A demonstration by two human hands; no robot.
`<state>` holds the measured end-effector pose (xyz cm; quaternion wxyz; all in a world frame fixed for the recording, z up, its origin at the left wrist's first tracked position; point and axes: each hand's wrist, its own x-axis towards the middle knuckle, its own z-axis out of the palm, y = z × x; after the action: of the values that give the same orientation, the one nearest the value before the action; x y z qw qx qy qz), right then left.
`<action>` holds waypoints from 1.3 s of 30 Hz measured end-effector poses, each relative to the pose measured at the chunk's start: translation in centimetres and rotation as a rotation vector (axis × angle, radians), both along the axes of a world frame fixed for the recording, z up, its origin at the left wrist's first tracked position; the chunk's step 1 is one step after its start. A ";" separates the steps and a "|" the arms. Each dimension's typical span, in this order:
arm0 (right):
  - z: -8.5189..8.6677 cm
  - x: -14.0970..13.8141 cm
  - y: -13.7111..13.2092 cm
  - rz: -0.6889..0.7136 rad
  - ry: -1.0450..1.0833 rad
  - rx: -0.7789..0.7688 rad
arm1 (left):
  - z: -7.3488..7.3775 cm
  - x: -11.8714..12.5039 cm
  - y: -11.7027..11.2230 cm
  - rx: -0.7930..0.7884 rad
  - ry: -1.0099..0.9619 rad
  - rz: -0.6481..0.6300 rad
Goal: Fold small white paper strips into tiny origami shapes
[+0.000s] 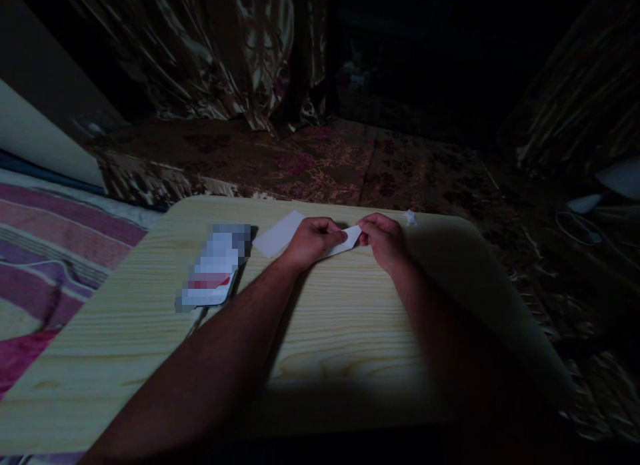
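Observation:
Both hands grip one narrow piece of white paper (353, 237) just over the wooden table. My left hand (314, 241) is closed on its left part, thumb lying on top. At the paper's right end, the fingers of my right hand (384, 238) pinch the tip. Beside my left hand lies a flat white sheet of paper (280, 233), partly covered by that hand. A small white folded paper shape (411, 217), somewhat like a star, rests near the far edge, just past my right hand.
A phone with a lit, blurred screen (215, 268) lies left on the light wooden table (345, 331), a cable at its near end. Striped bedding (45, 245) borders the table's left. Patterned cloth (320, 161) and curtains (260, 45) are behind. A white cable (575, 231) lies at right.

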<state>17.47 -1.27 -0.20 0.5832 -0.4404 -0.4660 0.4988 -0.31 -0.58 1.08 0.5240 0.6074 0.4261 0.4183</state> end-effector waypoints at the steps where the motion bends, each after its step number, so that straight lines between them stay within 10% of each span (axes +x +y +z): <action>1: -0.1 0.0 0.0 -0.003 -0.003 0.008 | 0.0 0.0 0.0 0.013 0.011 -0.007; 39: 1.1 -0.9 -1.2 -0.074 -0.281 0.073 | 0.4 0.8 -0.4 0.037 -0.096 0.124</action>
<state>16.61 -2.45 0.85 0.5457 -0.5012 -0.5444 0.3933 0.52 -1.02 1.46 0.5057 0.5684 0.4295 0.4865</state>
